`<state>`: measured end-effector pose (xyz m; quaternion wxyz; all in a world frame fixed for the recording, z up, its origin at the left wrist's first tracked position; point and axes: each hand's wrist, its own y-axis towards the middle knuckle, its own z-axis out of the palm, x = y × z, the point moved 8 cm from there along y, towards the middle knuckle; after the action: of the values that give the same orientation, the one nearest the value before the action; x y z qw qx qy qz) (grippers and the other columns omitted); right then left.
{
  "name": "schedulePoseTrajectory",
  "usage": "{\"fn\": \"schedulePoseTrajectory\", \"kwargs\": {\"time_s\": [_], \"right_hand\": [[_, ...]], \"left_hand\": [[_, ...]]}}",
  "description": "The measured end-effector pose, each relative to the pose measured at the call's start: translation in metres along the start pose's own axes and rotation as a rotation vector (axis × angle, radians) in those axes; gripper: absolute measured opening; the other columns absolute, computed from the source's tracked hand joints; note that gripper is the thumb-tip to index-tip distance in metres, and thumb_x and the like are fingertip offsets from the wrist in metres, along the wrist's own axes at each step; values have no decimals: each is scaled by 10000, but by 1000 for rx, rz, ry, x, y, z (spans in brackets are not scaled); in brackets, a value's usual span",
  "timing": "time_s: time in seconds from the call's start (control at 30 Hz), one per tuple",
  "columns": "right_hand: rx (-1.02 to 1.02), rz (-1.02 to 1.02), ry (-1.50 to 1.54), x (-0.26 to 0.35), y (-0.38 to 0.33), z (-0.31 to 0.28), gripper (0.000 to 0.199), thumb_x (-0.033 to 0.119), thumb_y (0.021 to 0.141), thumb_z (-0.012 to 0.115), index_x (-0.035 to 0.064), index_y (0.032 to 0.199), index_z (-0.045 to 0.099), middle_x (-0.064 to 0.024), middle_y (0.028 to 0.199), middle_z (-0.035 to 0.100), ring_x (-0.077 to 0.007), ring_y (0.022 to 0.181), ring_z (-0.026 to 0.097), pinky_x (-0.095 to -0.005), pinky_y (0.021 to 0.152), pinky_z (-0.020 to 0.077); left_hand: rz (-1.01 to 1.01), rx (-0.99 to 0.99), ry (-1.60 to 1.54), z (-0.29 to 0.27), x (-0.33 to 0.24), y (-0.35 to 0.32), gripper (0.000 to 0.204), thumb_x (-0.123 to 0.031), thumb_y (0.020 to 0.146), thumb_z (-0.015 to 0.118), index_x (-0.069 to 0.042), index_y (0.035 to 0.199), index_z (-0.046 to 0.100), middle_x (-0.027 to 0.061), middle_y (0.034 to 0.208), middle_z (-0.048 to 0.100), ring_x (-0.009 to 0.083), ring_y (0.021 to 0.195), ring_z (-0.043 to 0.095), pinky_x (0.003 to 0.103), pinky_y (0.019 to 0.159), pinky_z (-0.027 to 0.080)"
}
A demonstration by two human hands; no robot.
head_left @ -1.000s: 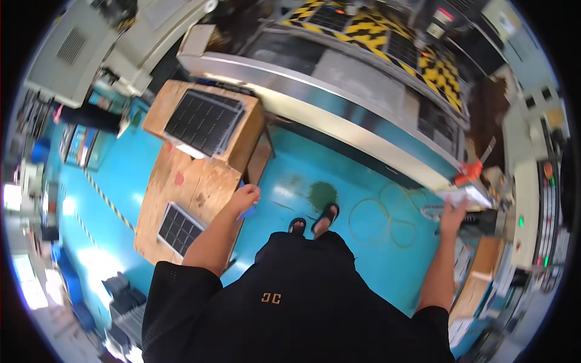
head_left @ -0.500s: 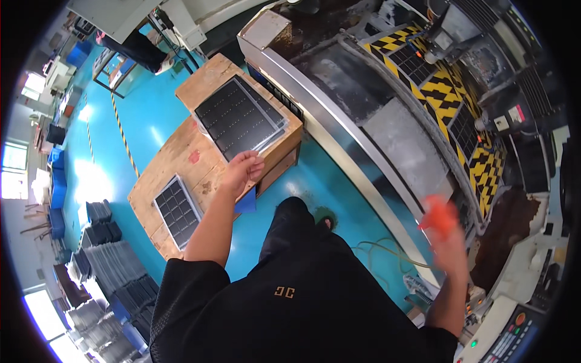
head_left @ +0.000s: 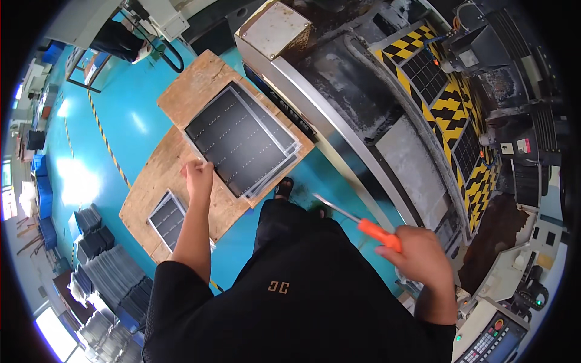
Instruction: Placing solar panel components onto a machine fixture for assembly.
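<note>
My right hand (head_left: 417,254) is wrapped round the orange handle of a screwdriver (head_left: 370,231). The metal shaft points up and to the left, over the floor. On the wooden table, my left hand (head_left: 198,179) is closed, its fingers curled beside the near left edge of a large black panel (head_left: 227,142). What those fingers hold, if anything, does not show. Rows of small light dots mark the panel, and it rests on other thin framed sheets. A smaller dark gridded panel (head_left: 167,219) lies on the table's left end, partly behind my left forearm.
To the right stands a large machine with a metal front edge (head_left: 345,133) and a bed with yellow-black patterned plates (head_left: 448,109). Its control panel (head_left: 493,342) is at the lower right. Stacked grey sheets (head_left: 115,266) stand on the left. A person's legs (head_left: 118,42) show at the far left.
My left hand has moved left along the panel's near edge. My right hand has swung inward to the left, bringing the screwdriver into clear view. The view has shifted slightly.
</note>
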<state>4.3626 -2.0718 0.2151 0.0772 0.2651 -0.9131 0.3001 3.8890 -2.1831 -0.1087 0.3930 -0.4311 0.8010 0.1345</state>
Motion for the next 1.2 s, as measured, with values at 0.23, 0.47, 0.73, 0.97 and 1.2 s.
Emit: {"fn": "schedulePoseTrajectory", "kwargs": {"time_s": [0.23,0.47,0.73,0.97,1.2], "right_hand": [[13,188,48,-3,5,-10,442,422,763,786,13,719,624,-182,709,623,-411,692,625,-465,627,489],[21,77,74,3,40,32,411,393,814,753,-3,831,643,-197,736,628,-393,701,628,-448,618,491],[236,-28,780,-13,44,63,396,393,874,712,2,931,680,-55,837,718,-170,713,651,-357,672,529],[174,0,5,8,31,31,433,443,818,747,20,841,658,-167,784,660,-395,773,646,-431,685,510],[-165,169,427,-52,-4,7,300,295,847,732,18,943,673,-173,799,644,-350,744,647,-396,676,499]], "left_hand": [[-458,612,-377,18,-17,-49,259,-257,935,674,-48,876,532,65,694,596,156,565,608,273,513,522],[-383,511,-489,16,-36,-51,167,-228,956,638,-87,978,552,30,768,615,114,602,600,250,520,500],[-369,560,-1709,-72,-50,-34,183,-168,1013,533,-137,1192,542,-10,741,575,61,565,462,210,494,381],[-276,612,-1669,-52,-59,-34,149,-188,999,566,-141,1140,573,-11,791,612,68,602,506,223,488,368],[-358,391,-527,-5,-56,-42,145,-245,982,588,-101,977,573,35,771,643,140,715,646,274,554,487]]}}
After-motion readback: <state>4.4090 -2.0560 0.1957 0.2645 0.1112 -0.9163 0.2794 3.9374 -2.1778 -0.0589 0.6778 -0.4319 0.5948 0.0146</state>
